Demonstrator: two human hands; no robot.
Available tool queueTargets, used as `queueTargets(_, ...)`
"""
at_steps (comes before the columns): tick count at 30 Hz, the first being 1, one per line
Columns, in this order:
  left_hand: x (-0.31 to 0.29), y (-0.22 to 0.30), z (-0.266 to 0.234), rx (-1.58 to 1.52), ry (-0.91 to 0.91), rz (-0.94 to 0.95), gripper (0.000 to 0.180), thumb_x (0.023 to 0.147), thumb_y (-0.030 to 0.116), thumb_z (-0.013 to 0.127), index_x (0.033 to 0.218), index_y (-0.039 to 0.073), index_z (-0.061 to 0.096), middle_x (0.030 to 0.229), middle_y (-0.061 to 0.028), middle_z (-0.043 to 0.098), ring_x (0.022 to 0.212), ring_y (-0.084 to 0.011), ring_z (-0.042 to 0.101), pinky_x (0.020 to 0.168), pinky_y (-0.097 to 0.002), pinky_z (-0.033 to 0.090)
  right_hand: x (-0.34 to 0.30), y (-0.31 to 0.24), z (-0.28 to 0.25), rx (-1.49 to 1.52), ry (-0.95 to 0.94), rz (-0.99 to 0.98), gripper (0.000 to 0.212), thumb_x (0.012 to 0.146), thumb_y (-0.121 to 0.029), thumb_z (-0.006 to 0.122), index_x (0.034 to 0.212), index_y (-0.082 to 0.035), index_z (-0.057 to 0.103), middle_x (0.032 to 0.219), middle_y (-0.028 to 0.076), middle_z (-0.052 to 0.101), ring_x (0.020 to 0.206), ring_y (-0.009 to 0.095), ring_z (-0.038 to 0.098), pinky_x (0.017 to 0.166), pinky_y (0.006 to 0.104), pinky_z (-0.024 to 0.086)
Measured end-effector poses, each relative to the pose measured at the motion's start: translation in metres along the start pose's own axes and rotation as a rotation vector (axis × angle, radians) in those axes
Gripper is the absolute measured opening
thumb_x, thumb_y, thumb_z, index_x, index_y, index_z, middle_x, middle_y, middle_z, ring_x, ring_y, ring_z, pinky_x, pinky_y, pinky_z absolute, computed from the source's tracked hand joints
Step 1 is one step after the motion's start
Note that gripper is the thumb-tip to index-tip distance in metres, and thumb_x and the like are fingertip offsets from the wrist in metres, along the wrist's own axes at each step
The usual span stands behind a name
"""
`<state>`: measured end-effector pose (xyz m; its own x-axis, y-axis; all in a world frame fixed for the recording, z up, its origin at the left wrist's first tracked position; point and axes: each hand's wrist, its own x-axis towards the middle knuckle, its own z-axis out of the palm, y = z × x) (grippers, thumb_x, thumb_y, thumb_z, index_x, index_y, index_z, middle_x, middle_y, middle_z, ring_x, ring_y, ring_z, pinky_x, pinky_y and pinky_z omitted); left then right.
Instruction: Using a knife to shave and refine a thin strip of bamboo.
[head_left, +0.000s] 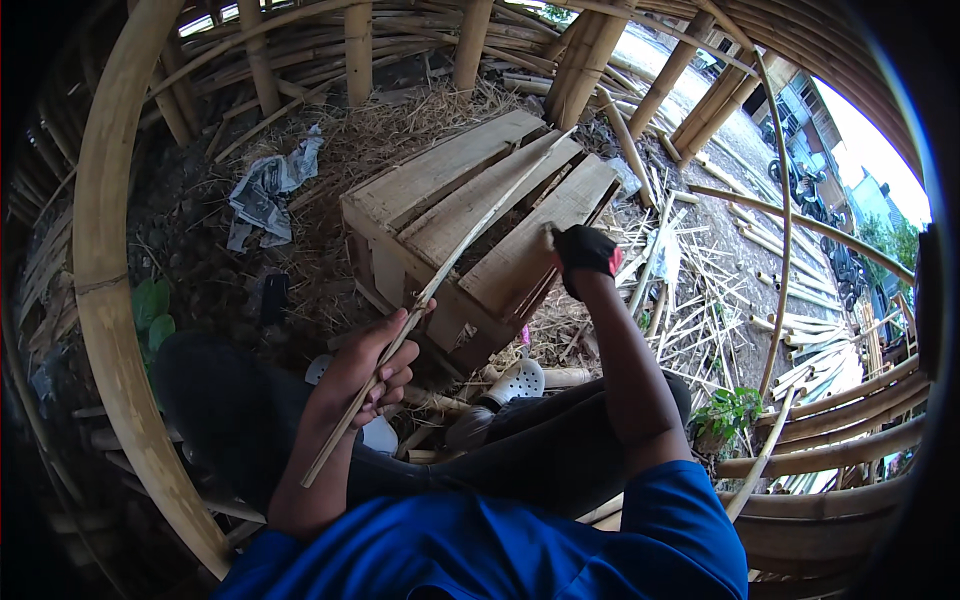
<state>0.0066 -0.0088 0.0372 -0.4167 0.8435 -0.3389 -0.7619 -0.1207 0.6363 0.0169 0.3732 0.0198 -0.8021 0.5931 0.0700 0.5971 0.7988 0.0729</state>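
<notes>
My bare left hand point(375, 360) is closed around a long, thin bamboo strip point(466, 243). The strip slants from near my left forearm up and away to the right, its far part passing over a slatted wooden crate point(450, 165). My right hand point(588, 255) wears a black glove with red at the cuff and is closed, at the crate's right side. A small pale bit shows at its fingers; what it grips, if anything, is too small to name. The crate stands in front of my legs, its slats facing up with gaps between them.
Split bamboo strips point(690, 330) lie scattered on the right. Crumpled printed paper point(275, 190) lies at the left among dry straw. Thick bamboo poles point(110, 280) curve around me, and upright posts point(590, 65) stand beyond the crate. A leafy green plant point(728, 412) grows at the right.
</notes>
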Motion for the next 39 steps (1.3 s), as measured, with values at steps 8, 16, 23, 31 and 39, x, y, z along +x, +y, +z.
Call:
queueTargets(8,0.002,0.001,0.007,0.074,-0.008,0.009,0.05,0.113,0.041,0.038,0.155,0.015,0.042,0.059,0.0062,0.035,0.037,-0.0018,0.03,0.034,-0.0189,0.028,0.039,0.067,0.017,0.086,0.268,0.03,0.026,0.094,-0.033,0.063,0.103,-0.017,0.08,0.106,0.013,0.077,0.1,0.035,0.074,0.082,0.0444,0.058)
queueTargets(16,0.004,0.0,0.012,0.094,0.003,-0.008,0.05,0.113,0.041,0.038,0.155,0.015,0.041,0.057,0.0072,0.035,0.036,-0.0015,0.031,0.034,-0.0182,0.029,0.045,0.099,0.043,-0.215,0.277,0.231,0.015,0.085,-0.021,0.069,0.09,-0.01,0.078,0.093,0.016,0.077,0.087,0.035,0.076,0.07,0.0441,0.06)
queueTargets(23,0.0,0.001,0.019,0.095,0.025,-0.014,0.048,0.113,0.04,0.038,0.153,0.015,0.044,0.058,0.0064,0.034,0.039,-0.0027,0.03,0.036,-0.018,0.028,0.053,0.055,0.022,0.116,0.247,-0.063,0.029,0.096,-0.033,0.056,0.103,-0.014,0.076,0.104,0.017,0.076,0.097,0.041,0.072,0.083,0.0494,0.058)
queueTargets(31,-0.006,0.002,0.016,0.052,-0.063,-0.068,0.045,0.114,0.038,0.039,0.151,0.015,0.048,0.059,0.0056,0.035,0.039,-0.0031,0.031,0.038,-0.018,0.03,0.046,0.021,0.009,0.768,0.136,-0.134,0.03,0.097,-0.034,0.058,0.11,-0.012,0.073,0.098,0.015,0.075,0.092,0.034,0.073,0.078,0.0443,0.054)
queueTargets(39,0.015,-0.012,0.004,0.425,-0.044,0.02,0.047,0.113,0.036,0.042,0.149,0.007,0.046,0.057,0.0021,0.044,0.04,-0.0048,0.037,0.037,-0.0213,0.035,0.032,0.025,0.005,0.409,0.043,-0.133,0.036,0.094,-0.041,0.063,0.104,-0.01,0.077,0.093,0.018,0.075,0.089,0.037,0.072,0.078,0.0432,0.054)
